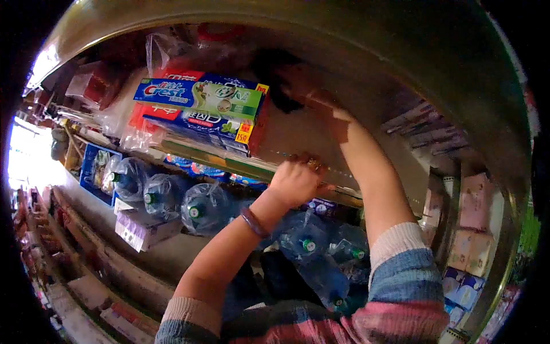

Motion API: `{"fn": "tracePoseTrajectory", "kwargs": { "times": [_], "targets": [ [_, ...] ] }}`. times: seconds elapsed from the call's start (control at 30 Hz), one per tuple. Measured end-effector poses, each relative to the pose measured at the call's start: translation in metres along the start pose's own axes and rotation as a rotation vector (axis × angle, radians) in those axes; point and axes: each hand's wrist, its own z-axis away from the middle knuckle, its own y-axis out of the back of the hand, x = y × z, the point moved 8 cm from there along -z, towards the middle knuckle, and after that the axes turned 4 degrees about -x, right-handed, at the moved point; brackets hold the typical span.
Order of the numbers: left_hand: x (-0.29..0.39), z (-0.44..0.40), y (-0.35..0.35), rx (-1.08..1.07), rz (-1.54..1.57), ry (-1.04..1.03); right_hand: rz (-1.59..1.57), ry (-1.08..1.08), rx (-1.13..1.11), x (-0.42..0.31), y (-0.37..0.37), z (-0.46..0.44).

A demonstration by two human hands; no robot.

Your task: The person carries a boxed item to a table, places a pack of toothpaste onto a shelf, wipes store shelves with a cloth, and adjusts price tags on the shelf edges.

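My left hand (298,182) is closed over the front edge of a shelf (344,182), its fingers curled onto the rim. Farther in, my right hand (306,96) reaches over the bare shelf surface, partly in shadow. Its fingers are closed on a dark, soft-looking thing, probably a cloth (279,74). Just left of that lies a stack of toothpaste boxes, with a blue and green Crest box (197,98) on top. Yellow price marks show at the stack's right end. The fingertips of my right hand are hard to make out.
Large water bottles (197,209) stand below the shelf, close to my legs. A white and purple carton (146,226) sits on the floor at left. Packs of boxed goods (471,252) fill the right side. A curved metal edge (344,40) runs overhead.
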Motion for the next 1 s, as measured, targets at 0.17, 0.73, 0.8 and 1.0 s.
{"fn": "tracePoseTrajectory", "kwargs": {
  "times": [0.17,0.73,0.8,1.0],
  "targets": [
    [0.001,0.003,-0.003,-0.024,-0.024,-0.009,0.158,-0.729,-0.231,0.079,0.033,0.129],
    [0.003,0.001,-0.002,-0.019,-0.062,-0.018,-0.327,0.036,0.142,-0.038,0.029,0.075],
    [0.002,0.0,0.0,-0.062,-0.072,0.004,-0.169,-0.031,-0.081,-0.035,0.045,0.14],
    [0.005,0.006,0.005,0.051,0.057,-0.157,-0.37,-0.115,-0.306,-0.028,0.062,0.2]
  ]
}}
